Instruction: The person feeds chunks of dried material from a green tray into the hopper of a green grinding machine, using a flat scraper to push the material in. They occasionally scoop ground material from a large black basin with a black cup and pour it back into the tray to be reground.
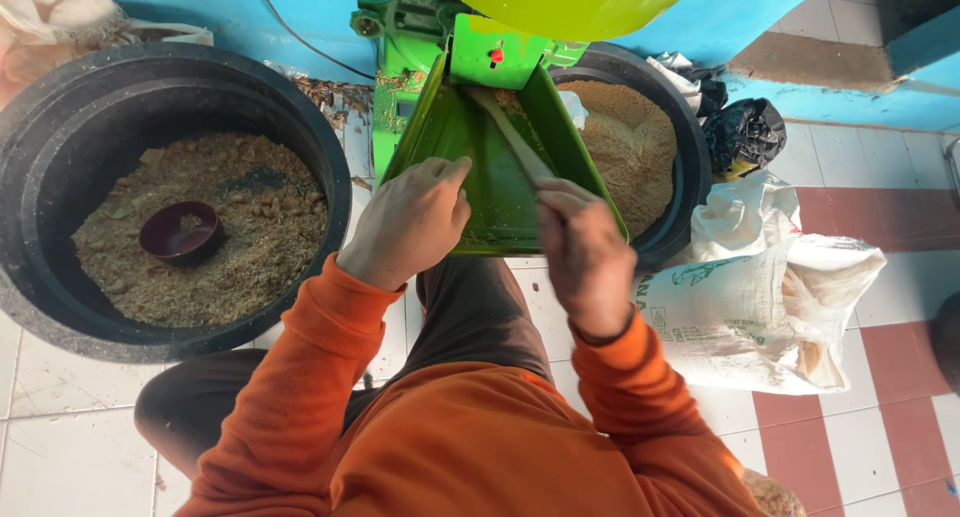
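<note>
Green sheet-metal chute (500,192) slopes down from a green grinder machine (420,37) w/ a lime hopper (570,2) on top; it sits btwn 2 black tubs. Right hand (588,252) is closed round a wooden stick (510,132), whose far end reaches up the chute to the machine's outlet, where some crumbly feed is stuck. Left hand (408,222) is curled, fingers bent over the chute's left rim, steadying it; it holds nothing else.

Left tub (60,307) is part full of coarse brown meal w/ a maroon bowl (181,232) lying in it. Right tub (690,167), behind the chute, holds finer tan meal. White sack (770,297) lies open on the tiled floor (70,447) at right, black plastic bag (745,132) beyond it.

Risks, as I judge them:
- Stick goes too far into the outlet; if the machine's running it could catch, jerk or splinter, and pull the right hand in w/ it.
- Left-hand fingers hooked on thin metal edge; a hard shove on the stick could shift the chute and nick or pinch them.
- Clog breaks loose all at once; meal may overshoot the chute's lip and land on the floor or the person's lap, not in a tub.
- Can't tell if the machine is on.
</note>
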